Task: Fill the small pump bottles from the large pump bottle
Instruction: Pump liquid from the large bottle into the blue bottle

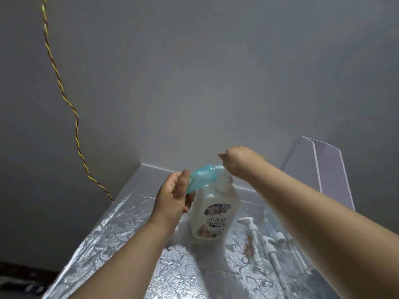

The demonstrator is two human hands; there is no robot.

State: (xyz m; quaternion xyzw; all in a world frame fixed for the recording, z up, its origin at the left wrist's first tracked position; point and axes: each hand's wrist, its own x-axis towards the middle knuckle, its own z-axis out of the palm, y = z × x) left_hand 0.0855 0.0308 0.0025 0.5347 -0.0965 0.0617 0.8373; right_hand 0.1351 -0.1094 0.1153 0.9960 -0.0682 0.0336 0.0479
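Observation:
A large white pump bottle (213, 214) with a flowery label stands upright in the middle of the silver patterned table (121, 229). My right hand (239, 161) rests on top of its pump head, fingers curled down over it. My left hand (174, 199) holds a small translucent blue bottle (200, 176) tilted on its side, its mouth against the large bottle's nozzle. To the right lie clear small bottles (274, 225) and loose white pump tops (250, 226), partly hidden by my right forearm.
The table sits in a corner of grey walls. A clear acrylic stand (328, 169) leans at the back right. A twisted yellow-red cable (64, 98) hangs down the left wall to the table's left edge. Dark floor shows at the lower left.

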